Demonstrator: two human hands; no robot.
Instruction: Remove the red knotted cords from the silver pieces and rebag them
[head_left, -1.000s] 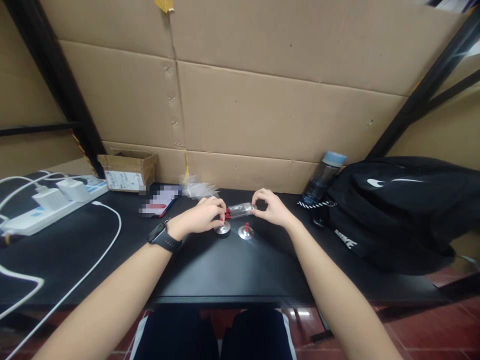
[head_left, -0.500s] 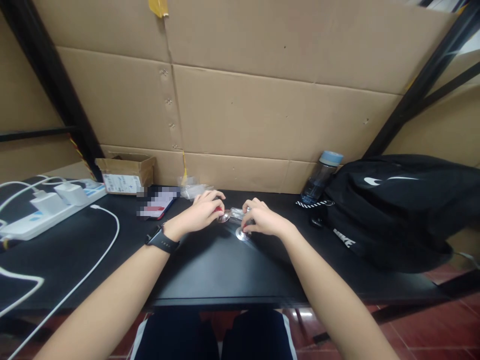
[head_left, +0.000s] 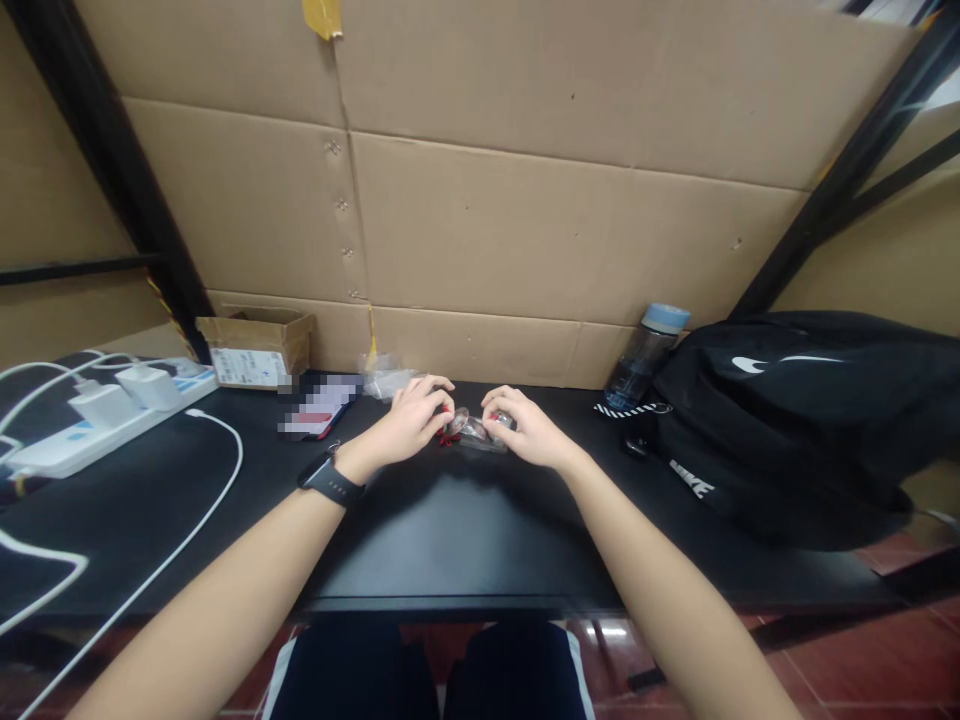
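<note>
Both hands are at the middle of the black table (head_left: 450, 540), close together. My left hand (head_left: 416, 420), with a dark watch on its wrist, is pinched shut on a small shiny round disc (head_left: 459, 424). A bit of red cord (head_left: 448, 438) hangs by its fingertips. My right hand (head_left: 525, 430) is pinched shut on a second shiny disc (head_left: 501, 424), mostly covered by its fingers, with red showing at the top. A clear plastic bag (head_left: 480, 442) lies between and just under the hands. The discs' exact kind cannot be made out.
On the left are a white power strip (head_left: 45, 455) with plugs and cables, an opened cardboard box (head_left: 255, 350) and a phone (head_left: 319, 408). Crumpled clear plastic (head_left: 386, 378) lies behind my left hand. A bottle (head_left: 641, 355) and a black backpack (head_left: 795, 430) stand right.
My right hand has lifted its disc off the table and moved it slightly back, above the plastic bag. The left hand's disc has turned, and its red cord now shows.
</note>
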